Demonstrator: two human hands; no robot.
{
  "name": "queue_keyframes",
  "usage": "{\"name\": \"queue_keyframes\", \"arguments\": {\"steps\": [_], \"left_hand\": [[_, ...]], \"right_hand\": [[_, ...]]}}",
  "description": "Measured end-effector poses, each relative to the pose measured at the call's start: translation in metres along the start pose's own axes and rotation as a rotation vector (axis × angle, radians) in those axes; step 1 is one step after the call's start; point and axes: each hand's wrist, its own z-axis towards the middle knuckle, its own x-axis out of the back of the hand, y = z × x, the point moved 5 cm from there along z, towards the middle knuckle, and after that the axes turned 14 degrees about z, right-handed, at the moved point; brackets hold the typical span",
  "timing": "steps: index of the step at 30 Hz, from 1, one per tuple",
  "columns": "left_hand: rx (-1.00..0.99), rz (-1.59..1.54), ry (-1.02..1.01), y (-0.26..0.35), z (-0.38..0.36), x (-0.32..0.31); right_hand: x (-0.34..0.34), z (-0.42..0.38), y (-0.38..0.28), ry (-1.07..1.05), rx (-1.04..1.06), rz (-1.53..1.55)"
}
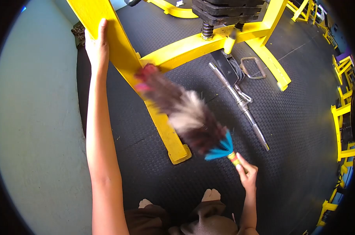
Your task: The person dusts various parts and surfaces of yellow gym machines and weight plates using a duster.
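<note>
My right hand (246, 171) is closed round the striped handle of a feather duster (191, 113), at the lower middle right. The duster has blue feathers near the handle, then dark and pale ones, with a red and pink tip; it is blurred. Its tip end lies over or against a yellow frame post (124, 51) of a gym machine; whether it touches is hard to tell. My left hand (97, 45) holds the upper part of that post at the upper left, thumb on its front face and the other fingers mostly hidden behind it.
Black weight plates (228, 11) sit above a curved yellow crossbar (193, 47). A metal bar (240, 103) and a metal handle (252, 67) lie on the black textured floor (291, 129). A pale wall (36, 117) runs along the left. More yellow equipment (342, 129) lines the far right.
</note>
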Motion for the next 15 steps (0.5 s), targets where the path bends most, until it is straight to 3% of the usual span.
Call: {"name": "queue_keyframes", "arguments": {"steps": [3, 5, 8, 13, 15], "left_hand": [[0.009, 0.038, 0.013, 0.0, -0.001, 0.002], [0.015, 0.06, 0.014, -0.002, 0.0, 0.001], [-0.003, 0.021, 0.015, -0.001, 0.0, 0.0], [-0.015, 0.005, 0.026, 0.001, -0.002, -0.001], [-0.014, 0.011, 0.022, 0.001, -0.001, -0.001]], "right_hand": [[0.024, 0.016, 0.005, 0.194, 0.191, -0.134], [0.046, 0.016, 0.023, 0.328, -0.167, 0.007], [0.05, 0.016, 0.026, 0.372, -0.15, 0.082], [0.016, 0.01, -0.001, 0.038, 0.022, -0.085], [0.011, 0.006, 0.002, -0.023, -0.056, -0.037]]}}
